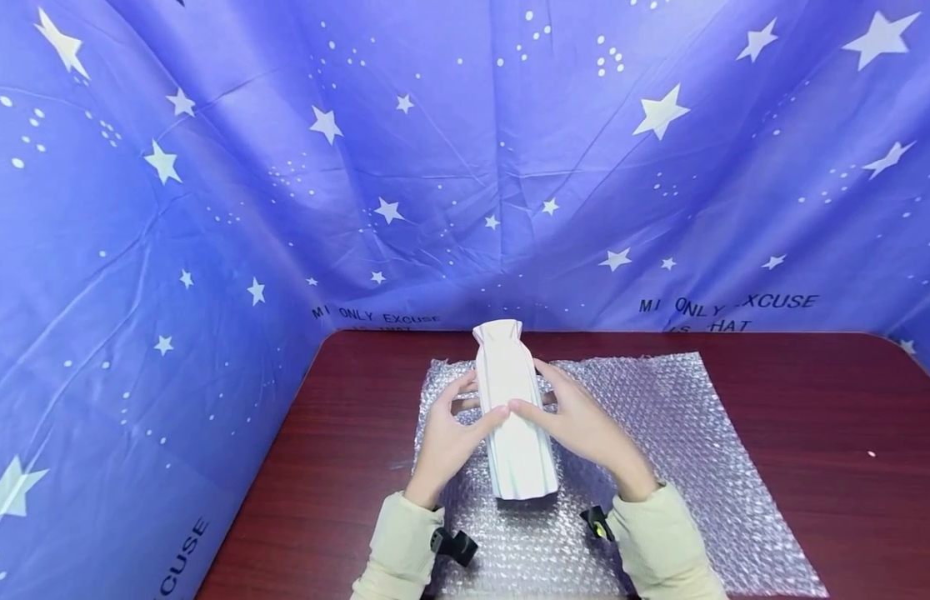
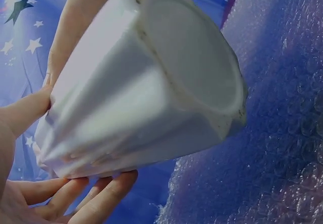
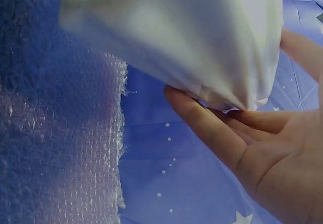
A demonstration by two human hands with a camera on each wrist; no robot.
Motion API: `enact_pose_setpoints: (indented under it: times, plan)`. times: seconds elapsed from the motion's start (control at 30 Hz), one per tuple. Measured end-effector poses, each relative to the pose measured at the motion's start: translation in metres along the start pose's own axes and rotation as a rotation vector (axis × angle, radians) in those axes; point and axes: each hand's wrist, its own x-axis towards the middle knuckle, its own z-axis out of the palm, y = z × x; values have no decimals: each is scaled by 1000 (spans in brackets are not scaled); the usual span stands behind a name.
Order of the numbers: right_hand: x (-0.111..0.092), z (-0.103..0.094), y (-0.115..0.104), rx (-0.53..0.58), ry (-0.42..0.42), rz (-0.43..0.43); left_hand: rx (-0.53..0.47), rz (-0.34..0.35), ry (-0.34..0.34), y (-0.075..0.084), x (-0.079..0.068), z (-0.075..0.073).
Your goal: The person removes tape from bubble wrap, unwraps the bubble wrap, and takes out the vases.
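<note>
A white ceramic vase (image 1: pixel 516 450) with fluted sides and a pinched neck is held tilted above a sheet of bubble wrap (image 1: pixel 660 417). My left hand (image 1: pixel 448 429) grips it from the left, thumb across the front and fingers behind. From the other side my right hand (image 1: pixel 585 421) holds it the same way, the two thumb tips nearly meeting. In the left wrist view the flat base of the vase (image 2: pixel 194 57) faces the camera, with brownish specks along its rim. The right wrist view shows fingers (image 3: pixel 212 133) under the fluted side.
The bubble wrap lies flat on a dark red wooden table (image 1: pixel 322 467). A tiny white speck (image 1: pixel 872 454) is on the tabletop at the right. Blue star-printed cloth (image 1: pixel 450 150) hangs behind the table and along its left side.
</note>
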Motion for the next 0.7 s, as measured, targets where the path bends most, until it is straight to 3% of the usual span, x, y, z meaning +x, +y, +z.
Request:
enact_pose_setpoints:
  times: [0.27,0.5,0.7]
  plan:
    - [2,3,-3,97,36,31,-2,15,-10,4,0,-2]
    - [1,8,-6,56,108,11,19,23,-46,6,-2,-3]
    - [2,13,-7,91,125,-12,30,49,-47,5,-2,-3]
